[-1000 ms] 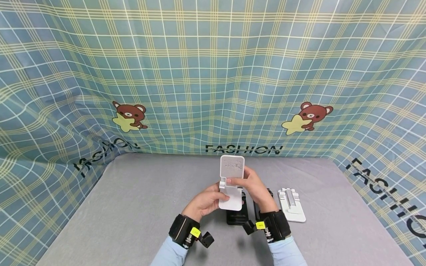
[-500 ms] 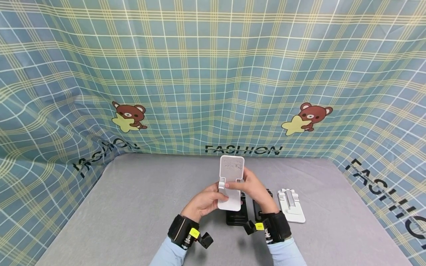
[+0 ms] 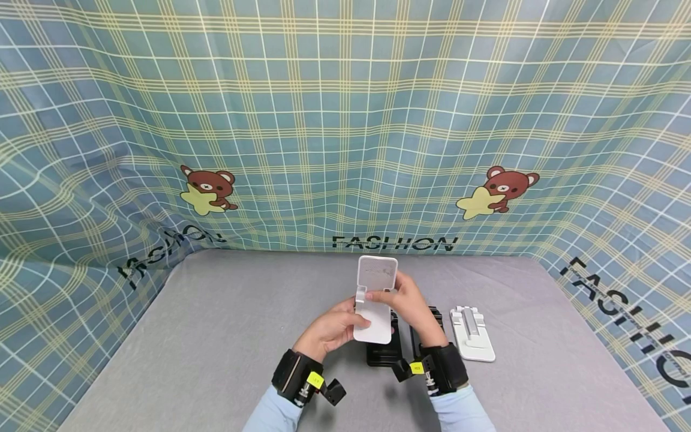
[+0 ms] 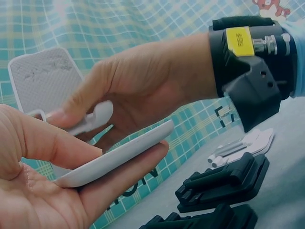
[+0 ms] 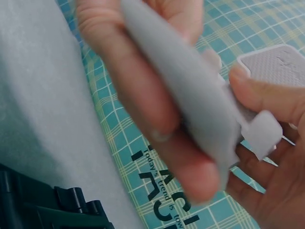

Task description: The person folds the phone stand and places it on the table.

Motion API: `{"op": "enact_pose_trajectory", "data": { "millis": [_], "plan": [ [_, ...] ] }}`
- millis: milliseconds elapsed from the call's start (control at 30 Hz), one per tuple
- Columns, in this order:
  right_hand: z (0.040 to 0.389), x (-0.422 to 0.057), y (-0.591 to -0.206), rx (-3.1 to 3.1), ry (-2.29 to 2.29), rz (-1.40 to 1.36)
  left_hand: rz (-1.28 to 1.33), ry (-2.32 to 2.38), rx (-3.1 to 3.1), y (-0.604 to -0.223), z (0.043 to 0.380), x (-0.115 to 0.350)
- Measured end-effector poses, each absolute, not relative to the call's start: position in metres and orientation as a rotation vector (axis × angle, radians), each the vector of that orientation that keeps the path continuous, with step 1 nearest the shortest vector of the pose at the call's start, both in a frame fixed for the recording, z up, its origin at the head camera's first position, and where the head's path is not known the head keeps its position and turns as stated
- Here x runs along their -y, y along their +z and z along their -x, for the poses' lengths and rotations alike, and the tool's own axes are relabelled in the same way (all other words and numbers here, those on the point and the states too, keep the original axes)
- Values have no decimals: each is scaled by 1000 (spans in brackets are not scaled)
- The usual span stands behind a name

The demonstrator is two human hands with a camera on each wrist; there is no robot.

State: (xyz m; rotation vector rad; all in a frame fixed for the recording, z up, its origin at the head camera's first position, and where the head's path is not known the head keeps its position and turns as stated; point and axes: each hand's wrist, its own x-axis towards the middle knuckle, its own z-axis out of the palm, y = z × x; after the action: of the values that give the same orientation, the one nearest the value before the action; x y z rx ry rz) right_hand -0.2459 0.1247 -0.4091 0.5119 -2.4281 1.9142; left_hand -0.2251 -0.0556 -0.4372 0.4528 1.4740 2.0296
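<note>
A white folding phone stand (image 3: 380, 330) is held up above the table, unfolded, in both hands. My left hand (image 3: 332, 327) pinches its lower base, thumb on top and fingers beneath. My right hand (image 3: 412, 305) grips it near the hinge, its thumb lying across the notched lower edge of the upper plate (image 3: 376, 273). In the left wrist view, the textured pad of that plate (image 4: 45, 78) stands at an angle to the base (image 4: 119, 157). Part of the hinge arm is hidden by the right hand's fingers.
A black folded phone stand (image 3: 384, 357) lies below the held one. A second black stand (image 3: 418, 342) is partly covered by the right wrist. Further right lies another white folded stand (image 3: 480, 348). Plaid cloth (image 3: 345, 150) hangs behind the grey table (image 3: 243, 330).
The upper plate has dipped slightly and looks shorter, tilted more relative to the base. The right thumb has shifted slightly near the hinge. The left hand has hardly moved.
</note>
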Motion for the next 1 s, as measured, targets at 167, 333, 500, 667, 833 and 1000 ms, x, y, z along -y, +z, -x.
{"op": "enact_pose_trajectory", "data": {
  "millis": [167, 333, 500, 667, 833, 1000],
  "plan": [
    [246, -121, -413, 2349, 1876, -401, -476, 2011, -1478, -437, 224, 53],
    [246, -118, -415, 2294, 1868, -312, -481, 1993, -1490, -438, 223, 52],
    [246, -116, -416, 2294, 1877, -272, -475, 1997, -1494, -439, 223, 53],
    [246, -117, -415, 2330, 1864, -321, -462, 2001, -1488, -439, 224, 52],
    [244, -123, -404, 2304, 1865, -510, -422, 2019, -1492, -439, 224, 53],
    [242, -127, -394, 2203, 1807, -711, -388, 2033, -1493, -440, 224, 53]
  ]
}}
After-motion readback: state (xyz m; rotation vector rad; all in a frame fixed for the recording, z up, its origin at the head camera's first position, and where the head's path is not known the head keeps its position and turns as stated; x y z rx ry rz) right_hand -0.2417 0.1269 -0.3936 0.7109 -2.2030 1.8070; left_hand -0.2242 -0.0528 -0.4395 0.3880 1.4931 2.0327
